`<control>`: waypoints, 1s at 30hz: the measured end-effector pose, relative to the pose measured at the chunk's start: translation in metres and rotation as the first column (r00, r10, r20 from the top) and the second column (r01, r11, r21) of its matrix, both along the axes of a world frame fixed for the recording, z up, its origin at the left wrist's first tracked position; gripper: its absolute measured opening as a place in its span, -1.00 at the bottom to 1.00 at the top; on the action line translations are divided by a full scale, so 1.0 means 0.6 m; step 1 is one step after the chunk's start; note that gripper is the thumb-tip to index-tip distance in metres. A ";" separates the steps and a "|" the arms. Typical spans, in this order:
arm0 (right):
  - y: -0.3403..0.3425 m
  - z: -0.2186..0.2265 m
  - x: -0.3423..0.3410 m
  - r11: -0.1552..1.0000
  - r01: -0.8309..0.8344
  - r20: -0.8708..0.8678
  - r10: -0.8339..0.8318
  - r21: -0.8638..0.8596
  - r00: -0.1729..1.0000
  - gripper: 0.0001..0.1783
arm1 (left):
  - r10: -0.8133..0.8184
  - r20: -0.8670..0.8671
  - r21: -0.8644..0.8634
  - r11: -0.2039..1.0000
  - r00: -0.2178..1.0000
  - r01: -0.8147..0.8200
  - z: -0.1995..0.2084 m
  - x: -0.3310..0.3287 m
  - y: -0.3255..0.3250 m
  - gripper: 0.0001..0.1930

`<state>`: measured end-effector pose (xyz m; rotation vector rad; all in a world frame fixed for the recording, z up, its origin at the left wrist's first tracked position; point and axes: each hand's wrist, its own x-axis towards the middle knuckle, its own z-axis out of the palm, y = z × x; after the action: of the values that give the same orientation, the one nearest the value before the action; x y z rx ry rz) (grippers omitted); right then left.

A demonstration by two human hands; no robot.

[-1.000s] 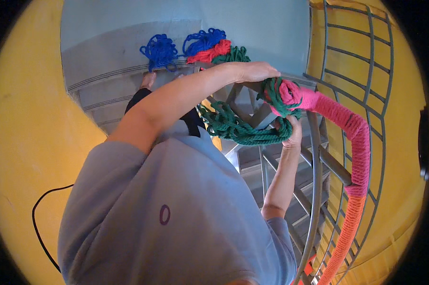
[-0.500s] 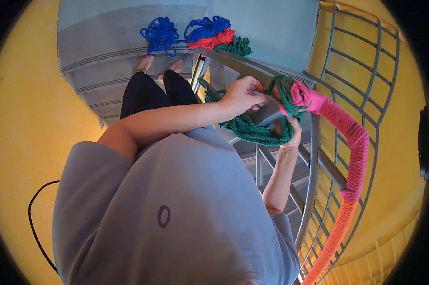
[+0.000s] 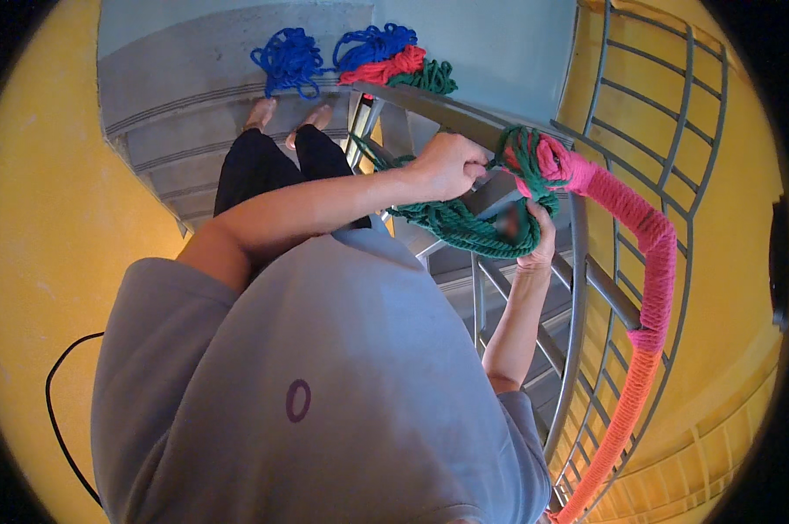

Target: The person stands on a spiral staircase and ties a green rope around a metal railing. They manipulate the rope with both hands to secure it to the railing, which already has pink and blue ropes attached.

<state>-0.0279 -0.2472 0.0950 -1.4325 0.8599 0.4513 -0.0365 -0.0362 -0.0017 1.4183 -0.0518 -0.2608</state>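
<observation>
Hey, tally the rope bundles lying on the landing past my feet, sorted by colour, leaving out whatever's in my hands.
Blue bundles: 2
Red bundle: 1
Green bundle: 1
Total: 4

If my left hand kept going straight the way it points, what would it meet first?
Likely the green rope wrap on the railing, just right of the left hand, though depth is hard to judge.

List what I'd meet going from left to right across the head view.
Black cable → leftmost blue rope bundle → left hand → right hand → bend of the pink-wrapped rail.
</observation>
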 end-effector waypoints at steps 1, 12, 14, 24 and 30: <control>0.000 0.002 0.000 1.000 -0.015 0.001 0.015 0.011 1.000 -0.77 | -0.008 0.043 0.024 1.000 0.999 0.007 -0.001 -0.005 -0.003 -0.88; 0.037 0.026 -0.001 0.998 -0.038 0.041 0.040 -0.059 0.998 -0.77 | -0.139 0.102 0.163 0.979 0.985 0.122 -0.026 0.010 -0.023 -0.85; 0.038 0.027 -0.002 0.997 -0.049 0.055 0.052 -0.061 0.997 -0.77 | -0.022 0.185 0.225 0.974 0.983 -0.021 -0.024 0.017 -0.005 -0.85; -0.026 0.002 -0.038 0.993 0.041 -0.028 -0.038 0.113 0.999 -0.72 | 0.041 -0.314 -0.067 0.996 0.949 -0.065 0.014 0.087 0.017 -0.81; -0.065 -0.082 0.021 0.859 0.267 -0.029 -0.283 0.436 0.959 -0.70 | 0.137 -0.365 -0.134 0.971 0.921 -0.198 0.022 0.063 -0.012 -0.79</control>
<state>-0.0155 -0.2859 0.0460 -0.8835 0.8541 0.3690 0.0011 -0.0432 0.0113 1.1808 0.3365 -0.3569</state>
